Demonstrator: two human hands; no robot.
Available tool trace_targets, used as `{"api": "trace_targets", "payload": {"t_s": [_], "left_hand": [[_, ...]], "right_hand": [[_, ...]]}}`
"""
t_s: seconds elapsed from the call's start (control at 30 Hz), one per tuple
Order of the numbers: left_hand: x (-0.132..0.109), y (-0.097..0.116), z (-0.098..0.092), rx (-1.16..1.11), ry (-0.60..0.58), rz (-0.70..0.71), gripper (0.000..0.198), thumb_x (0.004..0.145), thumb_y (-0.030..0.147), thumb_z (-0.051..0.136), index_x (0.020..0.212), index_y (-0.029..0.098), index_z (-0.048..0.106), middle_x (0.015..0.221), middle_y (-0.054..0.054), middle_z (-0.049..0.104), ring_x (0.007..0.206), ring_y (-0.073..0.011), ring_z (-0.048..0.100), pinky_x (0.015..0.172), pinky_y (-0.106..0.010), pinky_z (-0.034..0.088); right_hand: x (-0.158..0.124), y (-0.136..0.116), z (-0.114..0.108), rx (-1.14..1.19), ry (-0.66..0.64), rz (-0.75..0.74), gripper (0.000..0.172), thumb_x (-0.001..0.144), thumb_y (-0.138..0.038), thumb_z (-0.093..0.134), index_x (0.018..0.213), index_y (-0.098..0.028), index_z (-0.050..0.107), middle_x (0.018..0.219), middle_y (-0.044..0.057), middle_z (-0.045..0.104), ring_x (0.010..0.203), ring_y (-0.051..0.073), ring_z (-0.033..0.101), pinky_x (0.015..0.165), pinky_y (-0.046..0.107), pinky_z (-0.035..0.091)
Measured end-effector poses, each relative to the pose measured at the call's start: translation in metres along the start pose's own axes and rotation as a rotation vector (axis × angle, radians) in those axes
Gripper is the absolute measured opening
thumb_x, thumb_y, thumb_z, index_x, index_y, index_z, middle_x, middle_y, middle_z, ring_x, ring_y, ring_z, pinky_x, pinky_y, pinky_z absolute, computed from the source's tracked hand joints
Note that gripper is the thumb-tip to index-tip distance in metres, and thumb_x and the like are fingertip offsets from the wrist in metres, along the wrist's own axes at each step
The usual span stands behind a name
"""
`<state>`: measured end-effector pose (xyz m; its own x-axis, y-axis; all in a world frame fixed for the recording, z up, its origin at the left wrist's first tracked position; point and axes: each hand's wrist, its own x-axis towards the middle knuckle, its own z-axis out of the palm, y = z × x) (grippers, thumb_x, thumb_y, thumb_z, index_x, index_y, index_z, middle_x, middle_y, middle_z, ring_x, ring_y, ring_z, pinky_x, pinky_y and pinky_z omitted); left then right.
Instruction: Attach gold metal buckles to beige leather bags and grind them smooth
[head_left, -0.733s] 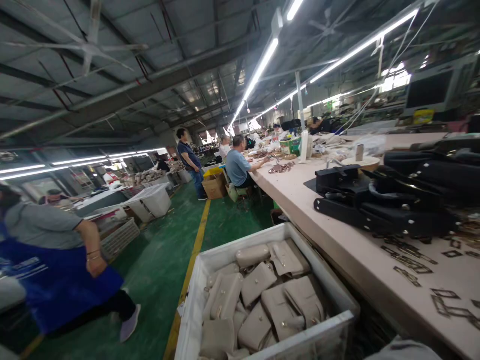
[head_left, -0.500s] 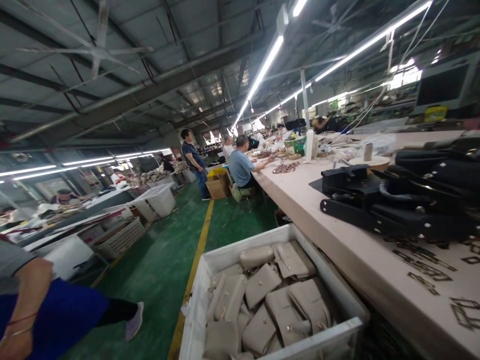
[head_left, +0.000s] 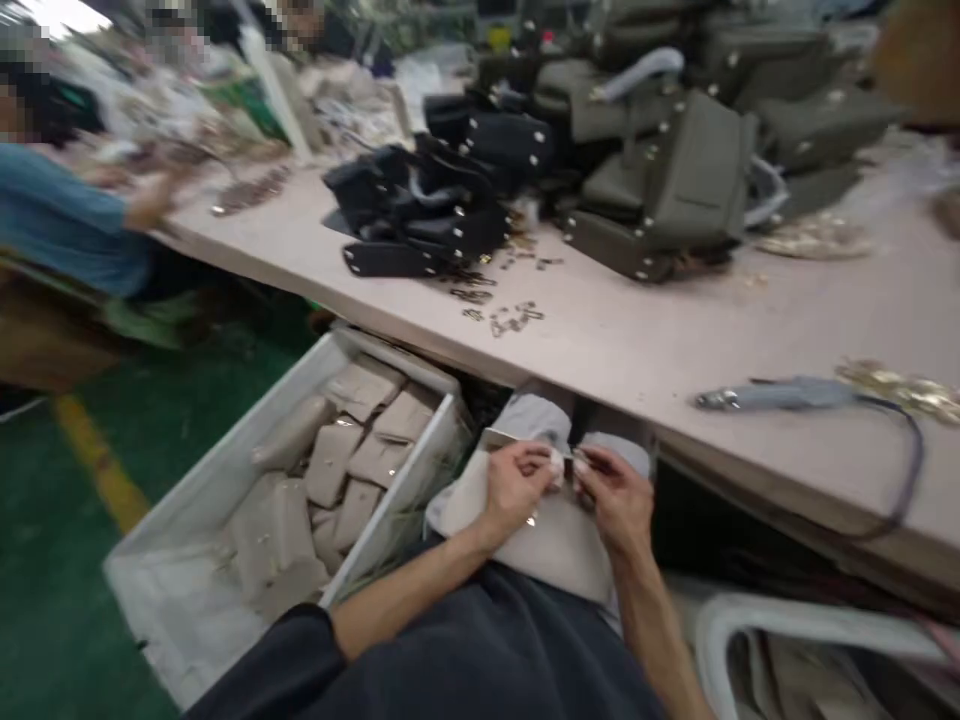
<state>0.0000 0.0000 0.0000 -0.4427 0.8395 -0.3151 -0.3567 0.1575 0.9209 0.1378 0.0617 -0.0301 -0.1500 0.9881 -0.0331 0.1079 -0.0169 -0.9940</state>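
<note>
A beige bag (head_left: 547, 545) lies across my lap, its flap side up with a small metal fitting showing. Over its upper edge, my left hand (head_left: 517, 485) is closed in a pinch, with a small white scrap (head_left: 556, 466) at the fingertips. My right hand (head_left: 619, 495) pinches close beside it, fingers curled inward. Blur hides what its fingertips hold. Both wrists rest near the bag, and the hands are slightly apart.
To the left stands a white bin (head_left: 217, 490) of beige bags. On the table (head_left: 600, 330) are black bags (head_left: 427, 210), olive bags (head_left: 675, 190), loose metal buckles (head_left: 514, 318) and a grey corded tool (head_left: 780, 395). Another white bin (head_left: 720, 640) is lower right. A person in blue (head_left: 67, 215) sits far left.
My view has swung right and down from the aisle to the table and my lap. Both hands and the beige bag on my lap now show; the walking person is out of view.
</note>
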Motion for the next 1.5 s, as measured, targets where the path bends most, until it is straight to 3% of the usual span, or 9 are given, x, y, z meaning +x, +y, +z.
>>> {"api": "trace_targets", "payload": {"t_s": [0.07,0.13,0.53,0.77,0.9,1.13,1.33,1.43,1.5], "left_hand": [[0.004,-0.017,0.022,-0.014,-0.061,-0.037,0.044,0.067,0.035,0.096,0.094,0.012,0.07,0.074,-0.006,0.075,0.064,-0.0186,0.073,0.064,-0.028,0.063],[0.005,-0.021,0.027,-0.025,-0.059,-0.04,0.044,0.065,0.034,0.096,0.091,0.013,0.068,0.074,-0.006,0.076,0.064,-0.0211,0.075,0.062,-0.028,0.063],[0.009,-0.006,0.021,-0.028,-0.096,-0.157,0.045,0.062,0.032,0.098,0.089,0.011,0.068,0.076,-0.009,0.078,0.065,-0.0227,0.076,0.062,-0.03,0.064],[0.008,-0.005,0.008,-0.011,-0.077,-0.159,0.04,0.063,0.028,0.096,0.087,0.01,0.071,0.074,-0.008,0.077,0.064,-0.019,0.073,0.064,-0.029,0.065],[0.008,-0.006,0.003,-0.026,-0.074,-0.184,0.039,0.062,0.027,0.096,0.087,0.009,0.072,0.072,-0.007,0.076,0.061,-0.0181,0.073,0.062,-0.028,0.065],[0.007,-0.007,-0.002,-0.063,-0.065,-0.205,0.044,0.056,0.028,0.1,0.085,0.01,0.073,0.072,-0.007,0.077,0.058,-0.0174,0.072,0.058,-0.026,0.063],[0.007,-0.009,-0.004,-0.041,-0.084,-0.178,0.042,0.057,0.03,0.099,0.084,0.01,0.073,0.071,-0.007,0.076,0.057,-0.0151,0.07,0.056,-0.023,0.06],[0.007,-0.009,-0.003,-0.081,-0.09,-0.213,0.047,0.054,0.033,0.101,0.084,0.01,0.072,0.071,-0.008,0.077,0.057,-0.018,0.072,0.057,-0.028,0.062],[0.007,-0.01,-0.003,-0.095,-0.095,-0.232,0.05,0.052,0.034,0.102,0.084,0.009,0.071,0.072,-0.009,0.077,0.059,-0.0202,0.073,0.058,-0.028,0.062]], "right_hand": [[-0.004,0.008,-0.033,0.106,0.02,0.078,0.04,0.079,-0.052,0.086,0.103,-0.021,0.077,0.08,0.005,0.07,0.051,0.016,0.059,0.045,0.029,0.049],[-0.002,0.012,-0.044,0.207,0.055,0.123,0.039,0.075,-0.045,0.09,0.101,-0.019,0.077,0.077,0.004,0.07,0.045,0.012,0.052,0.04,0.025,0.04],[0.014,-0.006,-0.039,0.276,-0.088,0.206,0.033,0.078,-0.045,0.089,0.095,-0.018,0.078,0.063,0.003,0.069,0.049,0.018,0.063,0.05,0.029,0.052],[0.008,-0.017,-0.024,0.265,-0.153,0.194,0.033,0.082,-0.044,0.086,0.101,-0.018,0.078,0.069,0.004,0.07,0.056,0.018,0.067,0.057,0.03,0.058],[0.002,-0.021,-0.018,0.275,-0.16,0.124,0.036,0.084,-0.041,0.084,0.112,-0.02,0.075,0.089,0.005,0.072,0.063,0.018,0.069,0.062,0.031,0.059],[-0.011,-0.038,-0.025,-0.145,-0.242,-0.117,0.008,0.089,-0.028,0.076,0.089,-0.02,0.074,0.083,0.004,0.07,0.074,0.018,0.063,0.068,0.03,0.052],[-0.018,-0.044,-0.031,-0.258,-0.36,-0.11,0.011,0.084,-0.019,0.072,0.075,-0.019,0.066,0.069,0.0,0.062,0.06,0.012,0.051,0.056,0.027,0.04],[-0.019,-0.039,-0.035,-0.126,-0.304,-0.036,0.01,0.084,-0.023,0.076,0.089,-0.018,0.069,0.079,0.002,0.066,0.066,0.013,0.057,0.059,0.026,0.046],[-0.019,-0.035,-0.038,-0.006,-0.27,0.018,0.028,0.084,-0.028,0.079,0.109,-0.018,0.07,0.087,0.003,0.066,0.069,0.014,0.061,0.06,0.026,0.05]]}}
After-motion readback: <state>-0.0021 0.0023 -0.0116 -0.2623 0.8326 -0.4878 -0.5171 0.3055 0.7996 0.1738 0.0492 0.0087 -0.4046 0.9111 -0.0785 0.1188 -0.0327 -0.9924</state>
